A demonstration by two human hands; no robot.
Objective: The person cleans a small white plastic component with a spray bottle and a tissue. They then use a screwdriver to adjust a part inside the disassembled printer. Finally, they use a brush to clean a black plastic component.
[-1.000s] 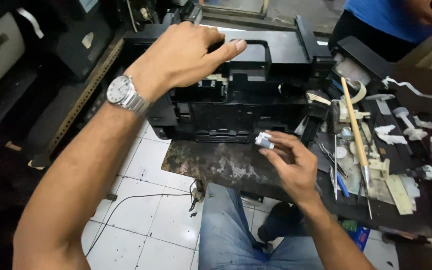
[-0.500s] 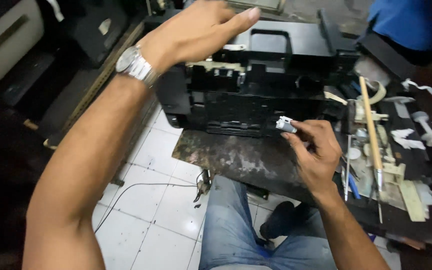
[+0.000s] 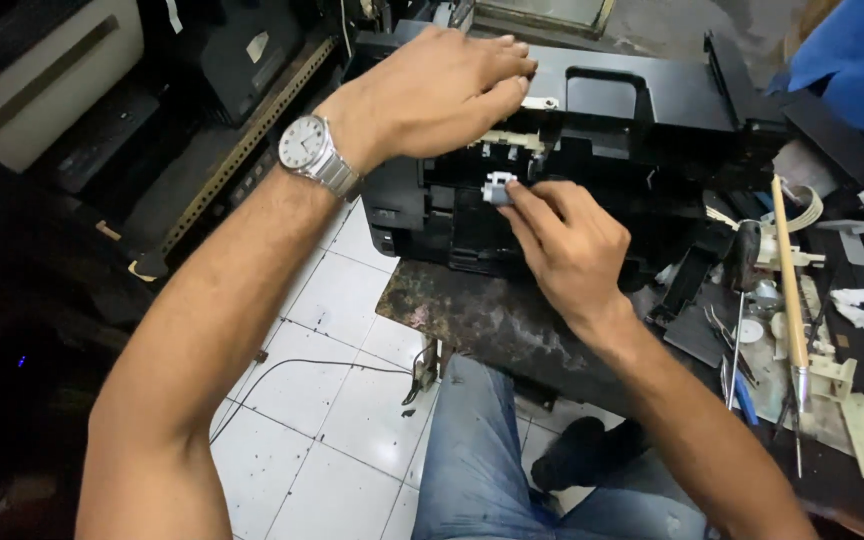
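A black opened printer (image 3: 642,110) lies on a worn dark table (image 3: 472,310). My left hand (image 3: 442,85), with a silver wristwatch on the wrist, rests flat on the printer's top near a white plastic strip. My right hand (image 3: 562,240) pinches a small grey and white roller part (image 3: 497,190) at its fingertips. It holds the part against the open front of the printer, just below my left hand.
Loose white plastic parts, a long wooden-handled tool (image 3: 787,290), a screwdriver and tweezers litter the table at the right. Another person in a blue shirt (image 3: 852,60) stands at the top right. Dark machines fill the left, with white floor tiles and a cable below.
My right hand has carried the small roller part up and left from the table's middle to the printer's open front. My left hand has stayed on the printer's top.
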